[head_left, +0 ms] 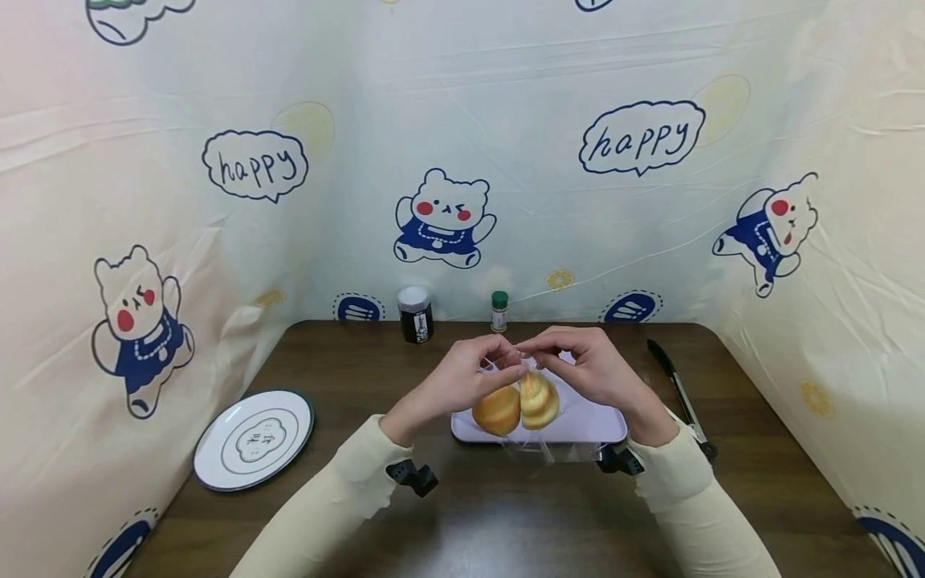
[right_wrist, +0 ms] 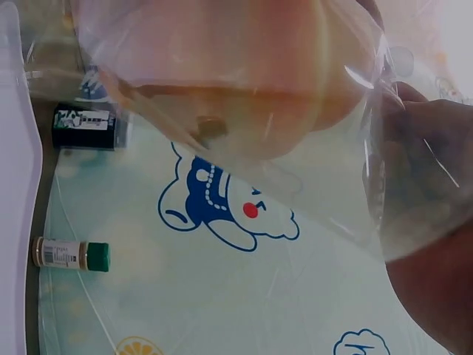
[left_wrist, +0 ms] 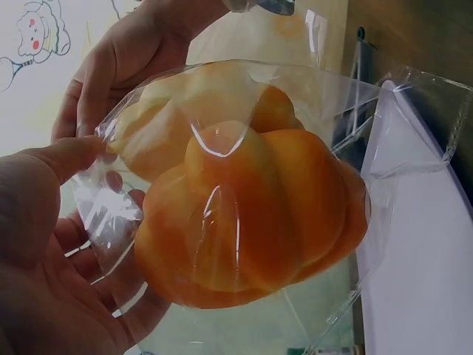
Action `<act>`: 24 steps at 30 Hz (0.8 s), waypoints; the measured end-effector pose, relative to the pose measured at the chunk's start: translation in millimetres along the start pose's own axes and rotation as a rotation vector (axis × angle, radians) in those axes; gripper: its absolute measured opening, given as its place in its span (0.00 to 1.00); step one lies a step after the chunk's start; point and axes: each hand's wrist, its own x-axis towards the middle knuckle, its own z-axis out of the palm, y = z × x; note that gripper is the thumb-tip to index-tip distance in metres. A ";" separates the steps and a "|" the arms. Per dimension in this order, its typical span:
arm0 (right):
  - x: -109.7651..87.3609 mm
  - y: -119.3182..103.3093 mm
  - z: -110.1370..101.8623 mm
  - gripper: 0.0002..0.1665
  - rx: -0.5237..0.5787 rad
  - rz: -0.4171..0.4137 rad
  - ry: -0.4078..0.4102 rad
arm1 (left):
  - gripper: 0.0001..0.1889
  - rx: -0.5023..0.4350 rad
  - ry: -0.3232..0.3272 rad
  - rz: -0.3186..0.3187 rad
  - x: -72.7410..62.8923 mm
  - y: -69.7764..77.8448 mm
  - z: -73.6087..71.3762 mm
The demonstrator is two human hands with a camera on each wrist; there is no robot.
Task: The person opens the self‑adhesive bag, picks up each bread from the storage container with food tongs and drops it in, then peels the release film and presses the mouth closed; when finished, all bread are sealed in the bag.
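Two golden-brown bread rolls, one left and one right, sit in a clear plastic bag in the head view. The left hand pinches the bag's upper edge with thumb and fingers. Opposite it, the right hand holds the same edge, its fingertips close to the left hand's. In the left wrist view the near roll partly covers the other roll. Beneath the bag lies a pale lilac tray, partly hidden by hands and bread.
A white plate with a dark rim is at the table's left. Along the back stand a black jar with a pale lid and a small green-capped bottle. A long black-handled object lies at the right. Printed cloth surrounds the table.
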 end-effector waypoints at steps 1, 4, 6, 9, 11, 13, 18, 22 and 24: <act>0.2 -0.4 0.1 0.15 -0.002 0.003 0.002 | 0.09 -0.002 0.002 -0.003 -0.3 0.2 0.4; 0.7 -1.7 0.3 0.15 -0.019 0.008 0.002 | 0.10 -0.002 0.012 -0.006 -0.8 1.1 1.1; 0.8 -2.1 0.2 0.15 -0.033 0.007 0.003 | 0.09 -0.004 0.020 -0.009 -1.3 2.1 1.1; 0.3 -1.7 0.0 0.15 -0.056 -0.003 0.013 | 0.08 0.002 0.038 -0.009 -2.1 3.4 0.0; -0.2 -0.7 -0.5 0.15 -0.058 -0.010 0.019 | 0.07 0.009 0.047 -0.012 -3.1 4.1 -1.7; -0.6 -0.4 -0.9 0.15 -0.051 -0.023 0.022 | 0.08 0.021 0.053 -0.021 -4.2 3.8 -3.7; -1.0 0.1 -2.0 0.15 -0.029 -0.035 0.030 | 0.09 0.048 0.047 -0.039 -7.7 0.3 -8.9; -0.4 0.3 -2.7 0.15 -0.033 -0.045 0.041 | 0.09 0.050 0.033 -0.022 -11.2 -4.1 -11.7; 0.0 -0.3 -3.3 0.15 -0.038 -0.050 0.045 | 0.09 0.047 0.021 -0.015 -13.1 -6.5 -12.8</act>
